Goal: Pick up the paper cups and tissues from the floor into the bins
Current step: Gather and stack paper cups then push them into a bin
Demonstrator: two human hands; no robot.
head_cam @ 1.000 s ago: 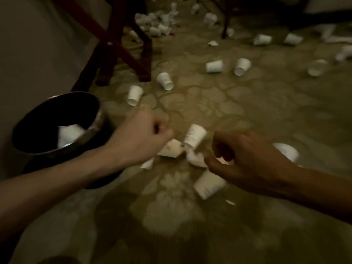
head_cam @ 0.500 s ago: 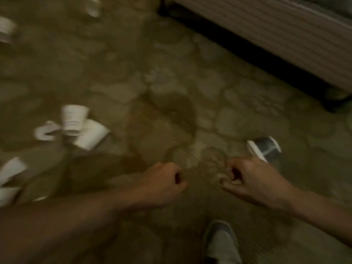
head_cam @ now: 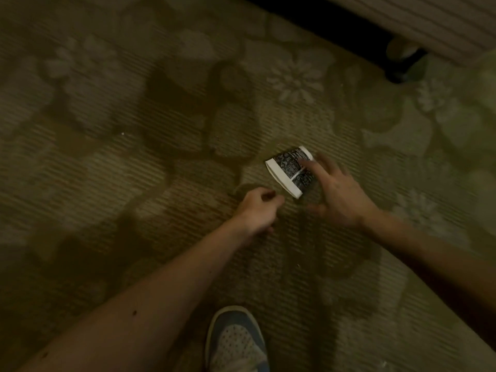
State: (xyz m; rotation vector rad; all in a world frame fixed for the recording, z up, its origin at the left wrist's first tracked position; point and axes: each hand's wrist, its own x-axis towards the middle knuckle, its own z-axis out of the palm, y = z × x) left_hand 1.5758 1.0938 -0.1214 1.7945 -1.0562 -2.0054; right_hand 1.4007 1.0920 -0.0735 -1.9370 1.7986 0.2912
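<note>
A patterned carpet [head_cam: 107, 157], olive and tan with pale flower motifs and a fine ribbed weave, is filling the view from the left edge across, and dim lighting is leaving much of it in shadow. A single white speck [head_cam: 123, 133] is lying on the carpet at left. At bottom centre a blue and grey shoe [head_cam: 236, 342] with a perforated toe is standing on the carpet, between the two bare forearms. At top right the striped edge of an upholstered piece of furniture [head_cam: 429, 25] is running diagonally, with a dark gap [head_cam: 335, 25] beneath it. The left hand [head_cam: 256, 208] is hovering low over the carpet, its fingers curling into a loose fist with nothing visible inside it. Just to the right of its knuckles, close but apart, a paper cup [head_cam: 287, 170] is lying on its side on the carpet; it is dark with a white printed pattern, and its white rim is facing the lower left. The right hand [head_cam: 341, 197] is reaching over the cup from the right with its fingers [head_cam: 308, 166] spread apart. The forefinger is lying across the cup's upper wall, while the thumb [head_cam: 316, 209] is sitting below the cup's base end. Motion blur is making it impossible to tell whether the other fingers are touching the cup.
</note>
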